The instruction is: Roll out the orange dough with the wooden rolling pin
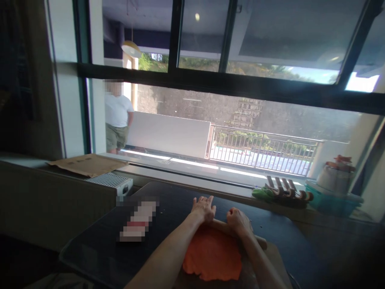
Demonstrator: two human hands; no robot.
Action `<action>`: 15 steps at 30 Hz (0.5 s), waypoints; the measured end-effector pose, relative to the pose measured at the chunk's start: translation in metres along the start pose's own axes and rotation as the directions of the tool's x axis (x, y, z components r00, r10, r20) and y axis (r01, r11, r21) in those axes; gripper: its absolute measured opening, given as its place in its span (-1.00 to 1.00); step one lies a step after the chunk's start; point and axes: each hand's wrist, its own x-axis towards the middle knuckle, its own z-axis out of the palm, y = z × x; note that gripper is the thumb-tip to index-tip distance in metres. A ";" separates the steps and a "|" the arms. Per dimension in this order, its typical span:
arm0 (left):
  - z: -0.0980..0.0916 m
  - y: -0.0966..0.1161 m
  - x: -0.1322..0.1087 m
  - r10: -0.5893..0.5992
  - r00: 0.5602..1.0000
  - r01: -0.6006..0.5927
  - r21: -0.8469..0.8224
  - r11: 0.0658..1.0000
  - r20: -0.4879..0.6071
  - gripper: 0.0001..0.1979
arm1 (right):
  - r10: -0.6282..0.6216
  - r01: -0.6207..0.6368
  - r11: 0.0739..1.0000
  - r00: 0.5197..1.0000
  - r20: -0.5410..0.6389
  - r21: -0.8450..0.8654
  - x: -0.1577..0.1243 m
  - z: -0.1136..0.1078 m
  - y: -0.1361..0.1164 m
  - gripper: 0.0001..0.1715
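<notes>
A rolling pin (pixel 223 227) lies across the far edge of a flat orange slab (pixel 212 255), which looks like clay or dough with an uneven rim. My left hand (pixel 203 209) rests on the pin's left part, palm down, its fingers stretched forward and apart. Farther right, my right hand (pixel 239 220) is closed over the pin with curled fingers. The pin's right end sticks out past my right wrist. Beneath the slab is a brownish board (pixel 275 259), partly covered by my right forearm.
The dark table (pixel 99 237) carries a blurred-out flat object (pixel 138 220) on the left. Along the sill are brown curved pieces (pixel 287 188), a green cloth-like item (pixel 262 194), and a teal container (pixel 331 196). Brown paper (pixel 90 164) lies at left. A person (pixel 118 114) stands outside the window.
</notes>
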 end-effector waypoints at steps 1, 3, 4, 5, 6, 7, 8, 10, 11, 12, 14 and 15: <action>0.000 0.000 -0.003 0.000 1.000 0.000 -0.001 1.000 0.000 -0.36 | -0.001 0.001 1.000 1.000 -0.003 0.000 -0.003 0.000 -0.001 -0.55; 0.000 0.000 -0.011 0.003 1.000 -0.003 -0.002 1.000 -0.003 -0.36 | 0.000 0.000 1.000 1.000 -0.008 0.000 -0.012 0.000 -0.003 -0.54; 0.000 0.000 -0.016 0.005 1.000 -0.005 -0.002 1.000 -0.005 -0.35 | -0.001 0.001 1.000 1.000 -0.012 0.002 -0.017 0.001 -0.004 -0.53; 0.000 0.000 -0.021 0.007 1.000 -0.007 -0.002 1.000 -0.007 -0.35 | -0.003 0.003 1.000 1.000 -0.019 0.003 -0.022 0.002 -0.005 -0.52; 0.000 0.000 -0.026 0.008 1.000 -0.008 -0.001 1.000 -0.010 -0.35 | -0.010 0.010 1.000 0.999 -0.030 0.001 -0.028 0.003 -0.006 -0.51; -0.001 0.001 -0.031 0.010 1.000 -0.010 -0.001 1.000 -0.015 -0.34 | -0.023 0.022 1.000 0.999 -0.048 -0.008 -0.032 0.005 -0.006 -0.51; -0.001 0.001 -0.036 0.010 1.000 -0.010 0.000 1.000 -0.020 -0.34 | -0.038 0.037 0.999 0.997 -0.067 -0.024 -0.035 0.007 -0.006 -0.51; -0.001 0.001 -0.042 0.009 1.000 -0.009 -0.001 1.000 -0.029 -0.34 | -0.072 0.066 0.996 0.992 -0.102 -0.061 -0.039 0.012 -0.005 -0.51; -0.001 0.000 -0.043 0.007 0.999 -0.007 -0.002 1.000 -0.032 -0.34 | -0.085 0.076 0.994 0.990 -0.113 -0.077 -0.038 0.014 -0.004 -0.52; 0.000 0.000 -0.043 0.004 0.999 -0.004 -0.005 1.000 -0.032 -0.34 | -0.091 0.081 0.993 0.989 -0.119 -0.085 -0.037 0.016 -0.004 -0.52; 0.001 -0.001 -0.041 -0.004 1.000 0.004 -0.010 1.000 -0.026 -0.33 | -0.088 0.079 0.994 0.989 -0.116 -0.080 -0.033 0.018 -0.003 -0.51; 0.002 -0.001 -0.039 -0.009 1.000 0.009 -0.013 1.000 -0.021 -0.32 | -0.080 0.073 0.995 0.991 -0.108 -0.071 -0.030 0.018 -0.003 -0.51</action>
